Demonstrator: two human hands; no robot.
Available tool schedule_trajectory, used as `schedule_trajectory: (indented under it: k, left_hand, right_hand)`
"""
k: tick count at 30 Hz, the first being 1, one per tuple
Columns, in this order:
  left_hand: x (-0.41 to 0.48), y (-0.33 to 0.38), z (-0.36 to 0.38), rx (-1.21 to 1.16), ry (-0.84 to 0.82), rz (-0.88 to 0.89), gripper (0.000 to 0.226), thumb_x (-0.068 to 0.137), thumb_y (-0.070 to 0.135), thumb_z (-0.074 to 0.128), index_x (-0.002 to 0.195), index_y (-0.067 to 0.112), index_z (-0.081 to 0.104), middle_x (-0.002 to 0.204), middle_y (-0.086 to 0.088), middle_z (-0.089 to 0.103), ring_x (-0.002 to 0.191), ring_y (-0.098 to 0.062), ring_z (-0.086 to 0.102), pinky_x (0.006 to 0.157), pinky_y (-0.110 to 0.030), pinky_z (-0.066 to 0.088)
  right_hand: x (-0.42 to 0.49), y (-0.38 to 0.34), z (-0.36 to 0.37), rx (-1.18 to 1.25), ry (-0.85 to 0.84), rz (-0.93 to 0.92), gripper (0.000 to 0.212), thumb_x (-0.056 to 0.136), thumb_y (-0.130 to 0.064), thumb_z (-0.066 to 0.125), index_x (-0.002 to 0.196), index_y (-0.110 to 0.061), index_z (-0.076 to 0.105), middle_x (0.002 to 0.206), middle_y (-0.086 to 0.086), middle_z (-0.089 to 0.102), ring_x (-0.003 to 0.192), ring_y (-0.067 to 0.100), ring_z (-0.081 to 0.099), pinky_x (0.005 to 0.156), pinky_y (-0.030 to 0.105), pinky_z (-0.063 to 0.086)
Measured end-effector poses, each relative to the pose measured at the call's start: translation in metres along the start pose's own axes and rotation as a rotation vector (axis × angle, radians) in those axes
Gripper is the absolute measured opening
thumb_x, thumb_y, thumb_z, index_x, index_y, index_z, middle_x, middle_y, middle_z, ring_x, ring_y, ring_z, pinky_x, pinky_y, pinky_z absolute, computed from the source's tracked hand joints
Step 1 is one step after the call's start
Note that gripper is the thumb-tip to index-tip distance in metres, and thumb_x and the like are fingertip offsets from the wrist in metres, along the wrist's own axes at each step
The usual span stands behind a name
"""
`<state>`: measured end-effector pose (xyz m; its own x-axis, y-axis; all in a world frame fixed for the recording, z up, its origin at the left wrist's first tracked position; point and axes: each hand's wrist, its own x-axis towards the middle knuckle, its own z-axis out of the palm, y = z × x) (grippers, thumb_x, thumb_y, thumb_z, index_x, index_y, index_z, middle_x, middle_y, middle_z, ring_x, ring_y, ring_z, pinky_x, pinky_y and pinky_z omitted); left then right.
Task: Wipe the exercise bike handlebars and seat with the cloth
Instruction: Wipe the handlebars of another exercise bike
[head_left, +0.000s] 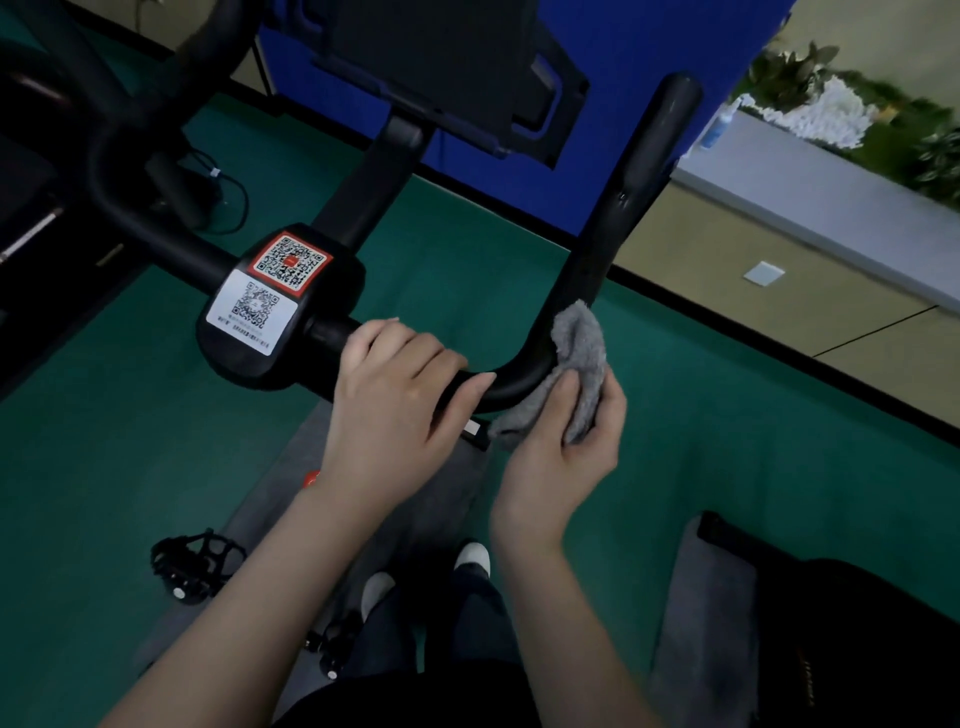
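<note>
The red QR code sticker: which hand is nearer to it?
Left. The left hand grips the handlebar beside the housing bearing the red QR code sticker; the right hand holds the grey cloth farther along, at the bend.

Cloth (579, 358) on handlebars (628, 208), right bend.

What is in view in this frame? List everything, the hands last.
handlebars: one, black, across the centre, right end rising
cloth: one, grey, against the handlebars' right bend
QR stickers: two, red-edged and white, on the centre hub
pedal: one, black, lower left
floor: one, green, under everything
panel: one, blue, top, behind the handlebars
left hand: one, grips the handlebars beside the hub
right hand: one, holds the cloth
</note>
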<state>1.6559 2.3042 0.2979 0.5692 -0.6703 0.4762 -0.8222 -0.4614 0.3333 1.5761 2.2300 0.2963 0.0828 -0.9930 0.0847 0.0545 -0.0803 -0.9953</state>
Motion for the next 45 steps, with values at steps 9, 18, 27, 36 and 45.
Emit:
schedule_trajectory:
  k: [9,18,27,36,45]
  left_hand:
    - [0.000,0.000,0.005,0.031,0.035,-0.001,0.042,0.099,0.039,0.042,0.081,0.012,0.069,0.077,0.002,0.062,0.077,-0.023,0.053,0.088,-0.032,0.031]
    - [-0.001,-0.001,0.007,0.054,0.045,0.002,0.042,0.100,0.038,0.041,0.082,0.012,0.069,0.076,0.002,0.062,0.076,-0.024,0.053,0.086,-0.034,0.031]
    - [-0.002,-0.001,0.009,0.035,0.072,0.008,0.041,0.100,0.036,0.042,0.082,0.012,0.069,0.076,0.002,0.062,0.077,-0.023,0.053,0.087,-0.035,0.031]
    - [-0.001,-0.001,0.007,0.051,0.065,0.035,0.042,0.101,0.037,0.040,0.083,0.012,0.068,0.077,0.001,0.061,0.078,-0.025,0.053,0.085,-0.037,0.032]
    - [0.000,-0.002,0.001,0.036,0.006,0.042,0.041,0.101,0.040,0.037,0.088,0.016,0.068,0.080,0.004,0.061,0.081,-0.023,0.052,0.086,-0.032,0.027]
  right_hand:
    - [-0.005,0.015,0.003,0.224,0.005,0.292,0.018,0.099,-0.011,0.048,0.109,-0.002,0.060,0.097,0.010,0.066,0.090,0.018,0.062,0.083,0.033,0.052]
    - [-0.004,0.010,0.002,0.429,-0.080,0.449,0.020,0.100,-0.009,0.045,0.104,-0.014,0.064,0.092,-0.002,0.070,0.087,0.009,0.064,0.074,0.020,0.050]
    - [-0.011,0.012,-0.023,0.692,-0.369,0.619,0.039,0.094,0.001,0.049,0.133,-0.005,0.051,0.130,0.019,0.058,0.120,0.028,0.056,0.099,0.037,0.047]
    - [-0.010,0.019,-0.020,0.632,-0.532,0.705,0.043,0.087,0.010,0.051,0.129,0.000,0.050,0.121,0.017,0.063,0.113,0.026,0.060,0.101,0.037,0.046]
    - [0.002,0.014,-0.027,0.586,-0.675,0.766,0.045,0.089,0.019,0.042,0.130,0.003,0.046,0.117,0.016,0.063,0.110,0.025,0.060,0.100,0.036,0.047]
